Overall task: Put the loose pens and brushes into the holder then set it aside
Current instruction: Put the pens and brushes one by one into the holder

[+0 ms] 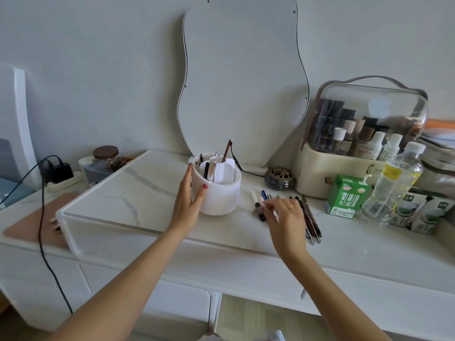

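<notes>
Bare table (138,193) lying open left of holder (219,193), reaching far to wall. Mirror (242,77) standing just behind holder, closing far side. Loose pens (311,221) lying right of holder. Beyond them, green carton (346,195), clear bottle (394,183), cosmetics case (364,134) crowding right side.
</notes>
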